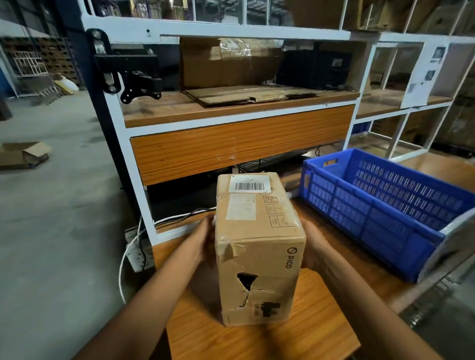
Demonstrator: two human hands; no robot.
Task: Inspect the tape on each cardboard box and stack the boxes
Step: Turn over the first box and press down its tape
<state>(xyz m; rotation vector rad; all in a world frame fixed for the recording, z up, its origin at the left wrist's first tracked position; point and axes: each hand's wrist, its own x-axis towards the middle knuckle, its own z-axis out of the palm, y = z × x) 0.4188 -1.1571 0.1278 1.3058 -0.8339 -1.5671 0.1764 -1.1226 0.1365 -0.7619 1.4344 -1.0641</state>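
You are at the looking step. The brown cardboard box with a torn hole is in the lower middle of the frame, on or just over the orange wooden table. Shiny clear tape covers its top. Next, I think you must turn it slowly to see the tape on every side, then stack it.

Your left hand lies flat on the box's left side, fingers quite straight. Your right hand touches the right side. Its fingers hide behind the box, so I cannot tell how they bend.
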